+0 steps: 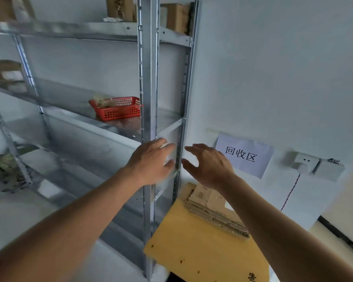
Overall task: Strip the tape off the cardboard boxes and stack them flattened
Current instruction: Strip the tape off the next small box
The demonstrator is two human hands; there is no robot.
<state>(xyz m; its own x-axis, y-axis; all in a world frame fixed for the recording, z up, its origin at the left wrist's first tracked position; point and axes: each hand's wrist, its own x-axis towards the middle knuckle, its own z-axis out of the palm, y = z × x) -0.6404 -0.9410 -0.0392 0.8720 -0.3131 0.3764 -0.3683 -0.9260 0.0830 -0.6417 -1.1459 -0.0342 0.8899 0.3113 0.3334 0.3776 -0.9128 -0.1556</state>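
Our left hand [151,161] and right hand [208,163] are both wide and hold nothing, near the shelf post [149,78]. The flattened boxes [214,210] lie stacked below, under the recycling sign [244,155], probably their collecting place.

A metal rack [149,78] is standing against the white wall [273,68]. A red basket [118,110] is sitting on its middle shelf, holding something crumpled. A paper sign [244,154] is hanging on the wall, with a white socket [303,162] showing just right of it.
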